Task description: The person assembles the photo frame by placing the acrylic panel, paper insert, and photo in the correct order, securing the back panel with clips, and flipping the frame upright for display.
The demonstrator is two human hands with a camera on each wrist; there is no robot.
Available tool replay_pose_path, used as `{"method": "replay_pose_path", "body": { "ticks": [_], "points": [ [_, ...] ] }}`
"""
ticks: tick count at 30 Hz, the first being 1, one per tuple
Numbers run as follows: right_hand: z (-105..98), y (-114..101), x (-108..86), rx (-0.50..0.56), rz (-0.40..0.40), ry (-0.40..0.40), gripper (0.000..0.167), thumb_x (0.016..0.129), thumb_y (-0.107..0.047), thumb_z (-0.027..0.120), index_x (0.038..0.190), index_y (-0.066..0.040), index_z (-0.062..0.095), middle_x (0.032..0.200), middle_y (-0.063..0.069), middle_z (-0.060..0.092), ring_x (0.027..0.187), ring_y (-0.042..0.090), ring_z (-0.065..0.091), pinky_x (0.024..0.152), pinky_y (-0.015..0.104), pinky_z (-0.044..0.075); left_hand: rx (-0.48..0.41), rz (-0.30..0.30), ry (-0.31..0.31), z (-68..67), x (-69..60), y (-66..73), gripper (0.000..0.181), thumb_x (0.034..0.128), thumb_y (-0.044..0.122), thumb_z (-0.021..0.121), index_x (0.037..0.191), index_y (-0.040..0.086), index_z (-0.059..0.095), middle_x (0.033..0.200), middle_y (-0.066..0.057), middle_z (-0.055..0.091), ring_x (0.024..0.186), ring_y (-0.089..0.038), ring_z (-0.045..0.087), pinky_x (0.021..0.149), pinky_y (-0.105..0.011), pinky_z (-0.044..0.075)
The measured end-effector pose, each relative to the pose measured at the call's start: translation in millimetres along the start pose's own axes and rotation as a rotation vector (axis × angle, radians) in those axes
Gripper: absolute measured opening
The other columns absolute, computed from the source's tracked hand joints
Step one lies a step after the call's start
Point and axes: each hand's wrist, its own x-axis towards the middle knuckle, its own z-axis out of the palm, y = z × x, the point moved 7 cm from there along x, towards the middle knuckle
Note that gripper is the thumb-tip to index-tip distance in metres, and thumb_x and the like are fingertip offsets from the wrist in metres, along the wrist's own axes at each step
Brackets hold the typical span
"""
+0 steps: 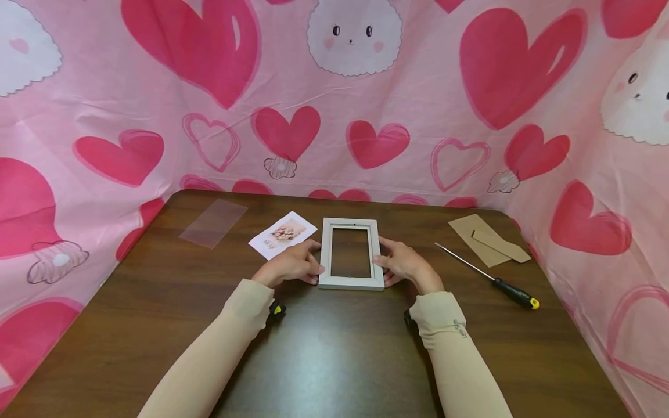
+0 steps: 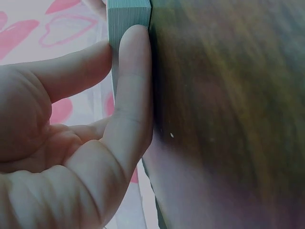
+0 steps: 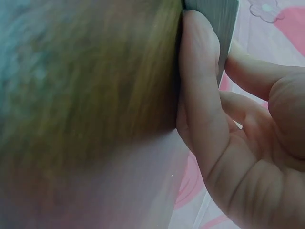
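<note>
A light grey rectangular frame lies on the brown table, its middle showing the wood. At its left side the left hand holds the edge, thumb near the top face and fingers along the side. The right hand holds the opposite side in the same way. In the left wrist view, fingers of the left hand lie against the frame's side, close to the tabletop. The right wrist view has the right hand touching the frame's side.
Left of the frame lie a printed card and, farther left, a clear sheet. To the right are a screwdriver with a black and yellow handle and brown board pieces. A pink heart-patterned cloth hangs around the table.
</note>
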Motion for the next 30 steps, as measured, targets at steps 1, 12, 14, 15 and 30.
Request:
{"method": "replay_pose_path", "body": {
  "ticks": [1,12,14,15,30],
  "points": [
    [0,0,-0.1,0.003,0.002,0.001,0.072,0.108,-0.013,0.063,0.17,-0.011,0.025,0.098,0.02,0.057,0.063,0.022,0.068,0.062,0.04,0.063,0.003,-0.003,0.004,-0.2,-0.2,-0.3,0.069,0.1002,0.002,0.07,0.157,-0.007,0.033,0.096,-0.015,0.068,0.072,-0.017,0.068,0.076,-0.034,0.063],
    [0,1,-3.0,0.026,0.012,-0.004,0.073,0.108,-0.013,0.062,0.17,-0.013,0.024,0.097,0.019,0.058,0.066,0.023,0.067,0.063,0.04,0.063,0.005,0.002,0.015,-0.3,-1.5,-1.0,0.07,0.099,0.003,0.072,0.157,-0.005,0.035,0.097,-0.016,0.068,0.071,-0.018,0.069,0.076,-0.035,0.063],
    [0,0,-2.8,0.024,0.008,-0.008,0.073,0.109,-0.014,0.062,0.17,-0.013,0.023,0.097,0.019,0.059,0.067,0.023,0.067,0.064,0.04,0.063,0.004,0.001,0.019,-0.3,-1.0,-0.7,0.069,0.0988,0.002,0.072,0.157,-0.005,0.035,0.097,-0.016,0.068,0.071,-0.018,0.069,0.076,-0.035,0.063],
    [-1,0,-2.5,0.024,0.007,-0.01,0.073,0.109,-0.014,0.062,0.17,-0.013,0.023,0.097,0.019,0.059,0.067,0.023,0.067,0.064,0.04,0.063,0.002,-0.002,0.022,-0.3,-0.7,-0.9,0.069,0.0987,0.002,0.072,0.157,-0.005,0.035,0.097,-0.016,0.067,0.071,-0.018,0.069,0.076,-0.035,0.063],
    [-1,1,-1.3,0.044,0.003,-0.025,0.074,0.108,-0.013,0.062,0.17,-0.013,0.022,0.097,0.019,0.058,0.069,0.022,0.066,0.065,0.04,0.064,0.195,0.132,0.333,-65.6,-16.2,17.7,0.062,0.0992,0.014,0.075,0.152,-0.003,0.047,0.107,-0.02,0.071,0.089,-0.033,0.075,0.079,-0.036,0.061]
  ]
}}
